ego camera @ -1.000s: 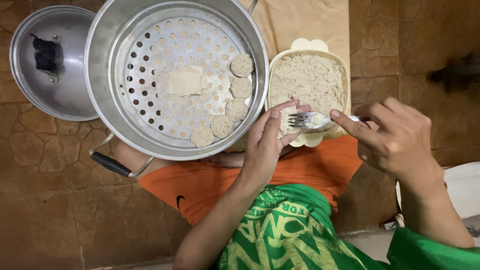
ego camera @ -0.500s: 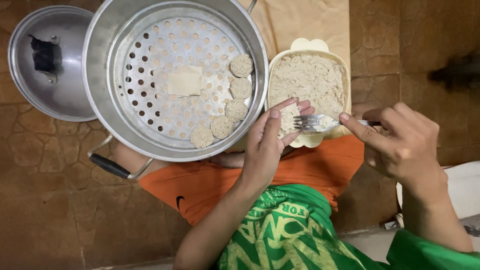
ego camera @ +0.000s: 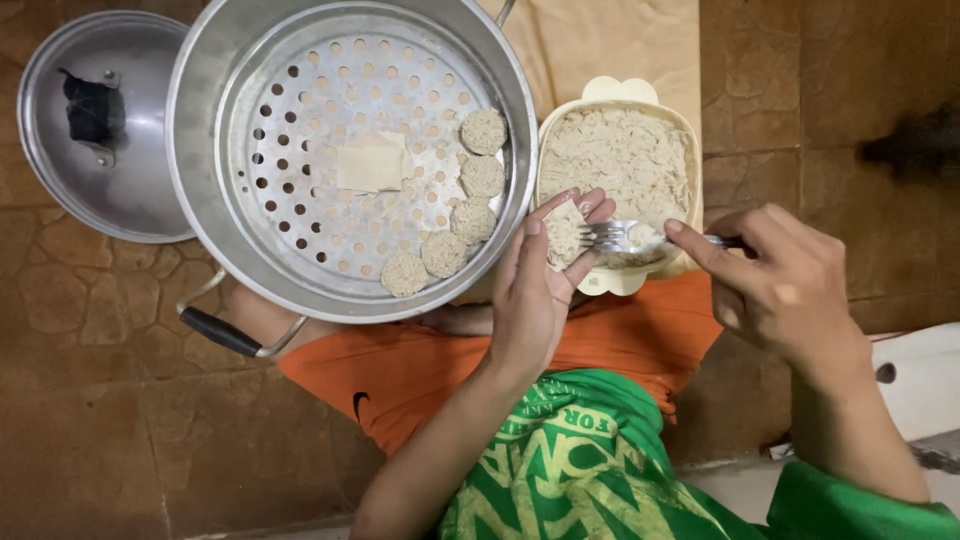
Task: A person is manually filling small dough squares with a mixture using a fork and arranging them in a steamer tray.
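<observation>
My left hand (ego camera: 540, 285) cups a small wrapper with pale filling (ego camera: 565, 235) just beside the cream tub of minced filling (ego camera: 620, 150). In my right hand (ego camera: 775, 285) is a metal fork (ego camera: 625, 237), tines pressed against the filling in my left palm. A big metal steamer pot (ego camera: 190, 190) stands to the left. Its perforated tray (ego camera: 300, 190) carries several round filled dumplings (ego camera: 455, 215) along the right rim and one flat square wrapper (ego camera: 370, 162) in the middle.
The pot's metal lid (ego camera: 95, 125) lies upside down at far left on the brown stone floor. A black pot handle (ego camera: 220, 332) sticks out over my orange shorts (ego camera: 420, 370). A tan cloth (ego camera: 600, 45) lies under the tub. A white object (ego camera: 915, 385) sits at right.
The fork has moved slightly left, its tines pushing filling into the wrapper in my left hand. My right hand shifted a little downward. The pot and tub stay put.
</observation>
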